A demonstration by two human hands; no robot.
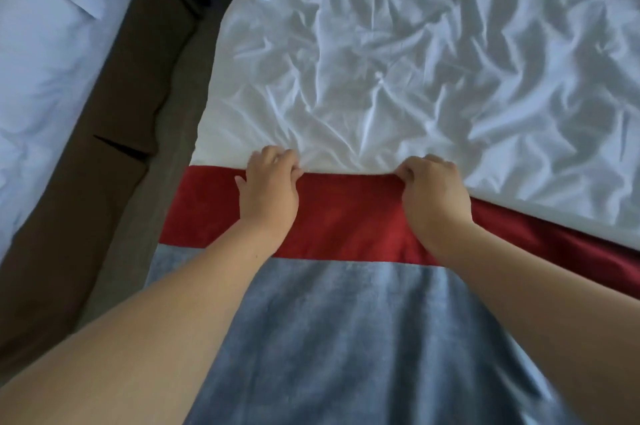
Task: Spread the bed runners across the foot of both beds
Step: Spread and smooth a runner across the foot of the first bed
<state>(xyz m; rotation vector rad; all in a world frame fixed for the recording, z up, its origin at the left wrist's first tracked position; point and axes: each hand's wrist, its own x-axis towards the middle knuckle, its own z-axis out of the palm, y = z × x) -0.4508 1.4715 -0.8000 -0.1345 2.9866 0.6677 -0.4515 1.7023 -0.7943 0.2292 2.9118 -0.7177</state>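
A bed runner [346, 286] lay across the near end of the right-hand bed [398, 60], on top of a heavily creased white duvet [450, 105]. The runner had two bands: a red band [349, 216] on the far side and a wider grey band [346, 338] on the near side, which ran down toward the person and out of the bottom of the view. The red band's far edge met the white duvet in a fairly straight line on the left, and slanted nearer toward the right edge of the view.

Both bare forearms reached forward over the grey band. The left hand [270, 189] rested on the red band with its fingers curled over the far edge, its grip closed on that edge of the runner. The right hand [433, 196] sat a little to the right at the same edge, its fingers likewise curled and its grip pinching the runner's edge. The two hands were apart, with a stretch of flat red fabric between them.

At the left lay a second bed [41, 60] with white bedding, well apart from the runner. A dark brown bed base [104, 112] showed below its bedding, in the gap between the beds.
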